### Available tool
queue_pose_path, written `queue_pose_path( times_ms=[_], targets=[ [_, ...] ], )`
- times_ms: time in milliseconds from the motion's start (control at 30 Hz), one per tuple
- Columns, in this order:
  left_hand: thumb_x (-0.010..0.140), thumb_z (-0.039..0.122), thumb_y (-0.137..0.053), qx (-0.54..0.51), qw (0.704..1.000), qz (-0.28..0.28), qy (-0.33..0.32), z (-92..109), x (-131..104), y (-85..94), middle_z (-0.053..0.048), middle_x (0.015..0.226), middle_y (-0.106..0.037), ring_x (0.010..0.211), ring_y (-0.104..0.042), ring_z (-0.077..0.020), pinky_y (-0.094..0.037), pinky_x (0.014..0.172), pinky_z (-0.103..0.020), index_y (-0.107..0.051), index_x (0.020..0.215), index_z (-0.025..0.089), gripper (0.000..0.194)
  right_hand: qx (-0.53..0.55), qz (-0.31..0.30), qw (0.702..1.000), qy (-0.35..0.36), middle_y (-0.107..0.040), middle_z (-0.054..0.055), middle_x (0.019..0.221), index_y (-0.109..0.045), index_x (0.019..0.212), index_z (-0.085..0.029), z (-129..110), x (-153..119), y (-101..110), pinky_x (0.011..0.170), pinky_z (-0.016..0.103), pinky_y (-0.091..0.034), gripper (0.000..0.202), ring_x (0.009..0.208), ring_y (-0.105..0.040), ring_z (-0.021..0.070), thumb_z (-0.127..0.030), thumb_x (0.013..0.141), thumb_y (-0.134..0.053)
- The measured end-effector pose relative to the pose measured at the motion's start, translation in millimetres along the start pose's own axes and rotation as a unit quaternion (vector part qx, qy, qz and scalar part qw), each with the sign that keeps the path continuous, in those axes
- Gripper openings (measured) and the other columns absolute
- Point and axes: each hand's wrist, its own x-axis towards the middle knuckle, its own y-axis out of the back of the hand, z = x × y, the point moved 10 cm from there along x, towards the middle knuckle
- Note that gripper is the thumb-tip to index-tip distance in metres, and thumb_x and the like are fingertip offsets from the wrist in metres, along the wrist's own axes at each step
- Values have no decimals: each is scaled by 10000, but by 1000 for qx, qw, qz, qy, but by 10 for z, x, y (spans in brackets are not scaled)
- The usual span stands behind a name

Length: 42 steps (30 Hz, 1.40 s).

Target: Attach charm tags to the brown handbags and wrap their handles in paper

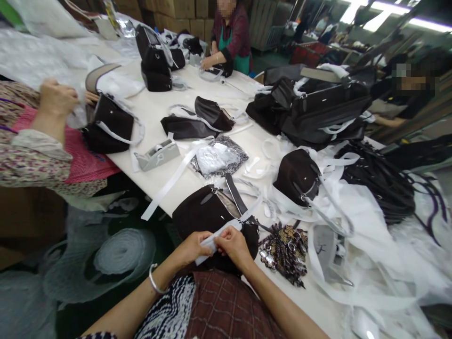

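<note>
- A factory workshop (a crowded one, too)
- Dark handbags [196,214] spread over a white worktable [150,120]
- An aproned co-worker [235,40], stacked cartons [174,9] behind
- Strip lights [377,20] glowing overhead

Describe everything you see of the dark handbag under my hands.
The dark handbag sits at the near edge of the white table, its body looking soft and fabric-like. It has a smoother dark strap sticking up, silvery metal fittings and a beige patch near its top. A white strip, pinched in your left hand and right hand, crosses over it; hand contact is unclear.
</note>
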Motion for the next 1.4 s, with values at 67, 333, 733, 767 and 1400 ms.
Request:
queue_pose_path(
  times_ms=[67, 333, 733, 767, 1400],
  targets=[
    [600, 179, -667, -21, 1000, -12, 9, -25, -1, -43, 10, 756, -668, 637, -545, -126, -382, 567, -218, -686, 953, 119, 358, -48, 0, 999, -4, -608, -62, 539, -462, 735, -224, -26, -25, 18, 391, 196, -363, 182, 406, -527, 105, -270, 698, -634],
    [565, 179, -722, -182, 981, -44, 52, -67, -47, -208, -34, 746, -709, 619, -610, -144, -446, 589, -240, -661, 992, 98, 439, -371, 91, 918, 107, -603, -11, 594, -524, 696, -216, -213, -84, 222, 519, 249, -233, 367, 571, -558, 143, -549, 771, -659],
    [584, 283, -843, -226, 971, -64, 37, 6, -120, -145, -75, 796, -710, 646, -642, -153, -498, 608, -249, -615, 1092, 86, 591, -471, -5, 801, 369, -700, 84, 1044, -636, 1067, -215, -637, -511, 74, 877, 360, -416, 323, 1001, -613, 249, -455, 851, -642],
    [581, 273, -843, -224, 972, -59, 35, 24, -122, -143, -74, 811, -711, 655, -649, -162, -508, 617, -262, -588, 1148, 92, 648, -490, -30, 767, 414, -659, 106, 1194, -595, 1191, -221, -716, -531, -67, 996, 414, -369, 371, 1156, -550, 273, -391, 864, -635],
    [792, 376, -566, 284, 945, 158, 49, 72, -366, 518, -36, 710, -665, 631, -652, -210, -421, 594, -265, -599, 1050, 151, 344, -335, 146, 909, 200, -710, 90, 910, -649, 910, -214, -105, -258, 1130, 822, 387, -507, 225, 868, -660, 248, -378, 888, -497]
  ],
)
